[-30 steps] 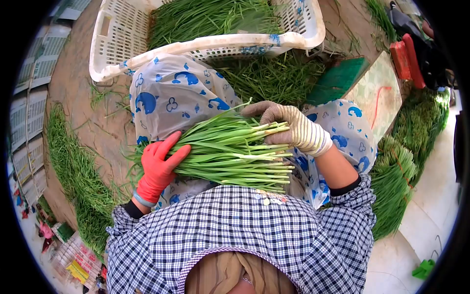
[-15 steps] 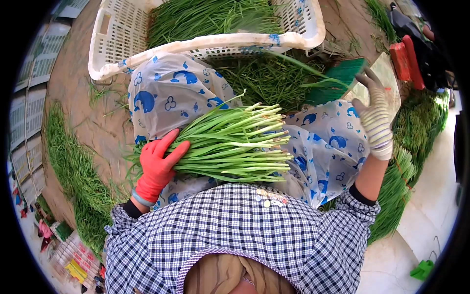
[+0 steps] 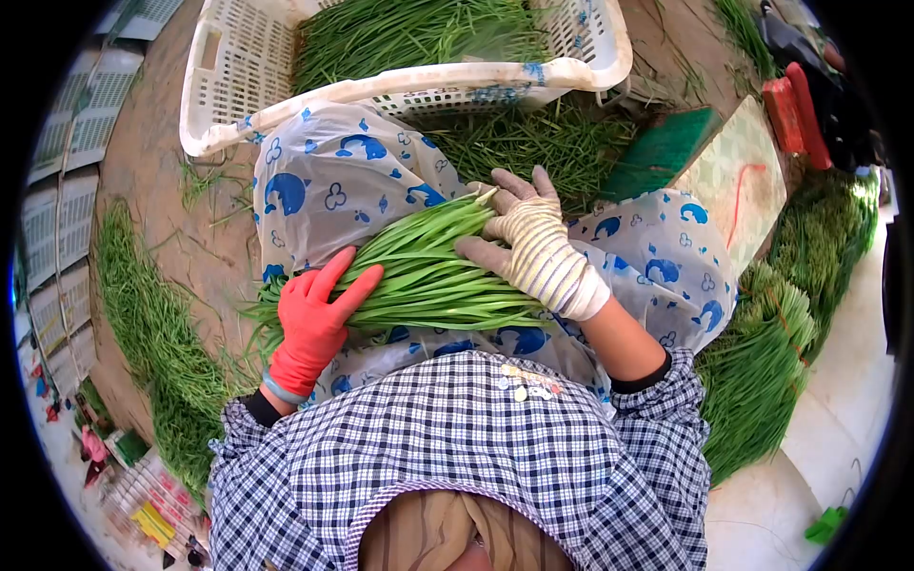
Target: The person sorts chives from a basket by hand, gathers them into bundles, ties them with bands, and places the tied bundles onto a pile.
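A loose bunch of garlic chives (image 3: 419,262) lies across my lap, its leaves to the left. My left hand (image 3: 309,328), in a red rubber glove, grips the leafy part, thumb and forefinger over the top. At the stem end, my right hand (image 3: 538,247), in a striped knit glove with grey fingers, lies over the chives. Its fingers are spread and hide most of the pale stems. Under the bunch, a translucent plastic cover with blue whales (image 3: 367,157) is draped over my legs.
Ahead stands a white plastic basket (image 3: 381,84) holding chives. Loose greens (image 3: 533,152) lie between it and my knees. A green board (image 3: 662,152) and a pale patterned board (image 3: 743,181) are at the right, near tied chive bundles (image 3: 762,362). More chives (image 3: 152,352) line the left.
My right hand has moved left from beside the green board onto the stem end of the bunch. The strands trailing near it are gone from there. My left hand stays on the leaves.
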